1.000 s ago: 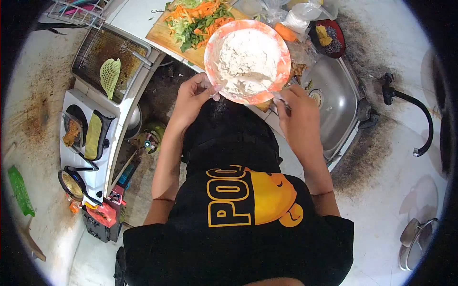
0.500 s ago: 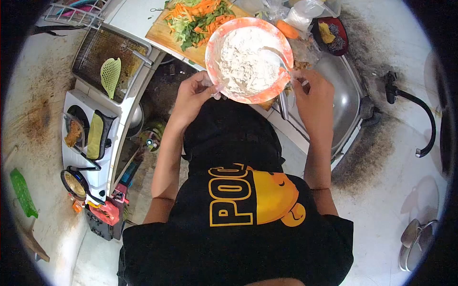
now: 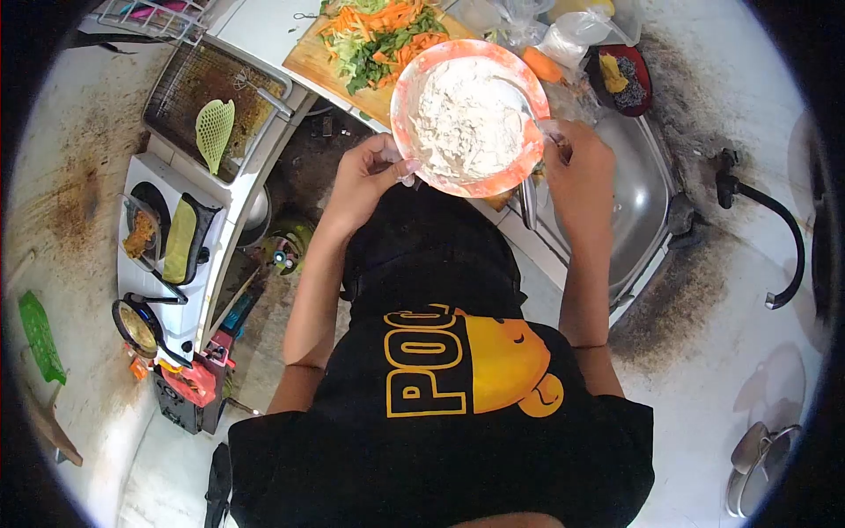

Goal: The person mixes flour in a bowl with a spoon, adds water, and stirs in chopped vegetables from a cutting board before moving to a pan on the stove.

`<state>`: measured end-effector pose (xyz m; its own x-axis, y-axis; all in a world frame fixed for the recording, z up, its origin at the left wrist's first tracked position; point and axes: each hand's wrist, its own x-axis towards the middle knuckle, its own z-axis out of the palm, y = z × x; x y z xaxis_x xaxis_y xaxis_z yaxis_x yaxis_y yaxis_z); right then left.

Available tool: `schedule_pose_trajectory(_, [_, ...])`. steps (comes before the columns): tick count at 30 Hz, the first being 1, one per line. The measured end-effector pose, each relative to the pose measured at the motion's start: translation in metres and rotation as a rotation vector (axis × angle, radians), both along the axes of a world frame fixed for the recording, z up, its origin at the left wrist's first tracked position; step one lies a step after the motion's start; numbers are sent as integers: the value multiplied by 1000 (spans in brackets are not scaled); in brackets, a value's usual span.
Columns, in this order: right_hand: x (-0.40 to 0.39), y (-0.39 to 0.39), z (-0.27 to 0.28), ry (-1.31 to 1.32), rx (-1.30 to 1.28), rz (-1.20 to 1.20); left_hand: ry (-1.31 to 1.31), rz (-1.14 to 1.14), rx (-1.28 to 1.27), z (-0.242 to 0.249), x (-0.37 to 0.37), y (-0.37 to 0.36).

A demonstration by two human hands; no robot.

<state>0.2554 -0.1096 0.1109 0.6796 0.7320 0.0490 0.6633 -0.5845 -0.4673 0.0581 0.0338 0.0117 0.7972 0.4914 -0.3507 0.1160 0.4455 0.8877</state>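
Note:
An orange-and-white bowl (image 3: 488,183) full of white flour (image 3: 462,114) is in front of me, over the edge of the counter. My left hand (image 3: 371,176) pinches its left rim between thumb and fingers, with white powder on the fingertips. Closed on the opposite rim is my right hand (image 3: 579,163), close to the spoon (image 3: 528,207). The spoon's bowl end lies in the flour and its handle juts out over the near rim toward me.
Behind the bowl, a wooden cutting board (image 3: 308,57) carries shredded vegetables (image 3: 378,40). A carrot (image 3: 541,64), plastic bags (image 3: 572,31) and a red dish (image 3: 641,92) are at the back right. The sink (image 3: 629,202) is right, the stove (image 3: 180,308) left.
The camera view has shifted slightly, moving the counter and bowl a little to the right in the picture. Both hands stay on the bowl's rim.

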Motion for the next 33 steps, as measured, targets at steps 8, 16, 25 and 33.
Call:
schedule_pose_trajectory(8, [5, 1, -5, 25, 54, 39, -16, 9, -13, -1, 0, -4])
schedule_pose_trajectory(16, [-8, -10, 7, 310, 26, 86, -7, -3, 6, -3, -2, -4])
schedule_pose_trajectory(25, [-8, -10, -15, 361, -66, 220, -6, 2, 16, -7, -2, -3])
schedule_pose_trajectory(33, [4, 1, -7, 186, 59, -6, -8, 3, 26, -5, 0, -3])
